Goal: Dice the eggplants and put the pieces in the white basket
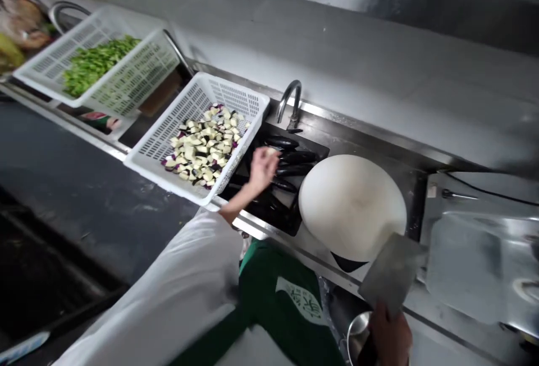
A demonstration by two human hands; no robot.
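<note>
My left hand (263,168) is above the sink, beside the white basket, its fingers curled round a small pale piece (272,151) that looks like cut eggplant. Beneath it, several whole dark eggplants (298,157) lie in the sink. Cut eggplant chunks (204,144) with white flesh and purple skin cover the floor of the white plastic basket (149,172). Over at the lower right, my right hand (391,335) grips a cleaver (393,273) by its handle. The broad blade overlaps the near right edge of the round white cutting board (352,206) in view; contact cannot be told.
A curved faucet (290,102) rises behind the sink. Further left, another white basket (138,77) holds chopped green vegetables (99,63). A metal pot (357,332) sits low by my right hand. To the right is a steel container with a translucent lid (465,265).
</note>
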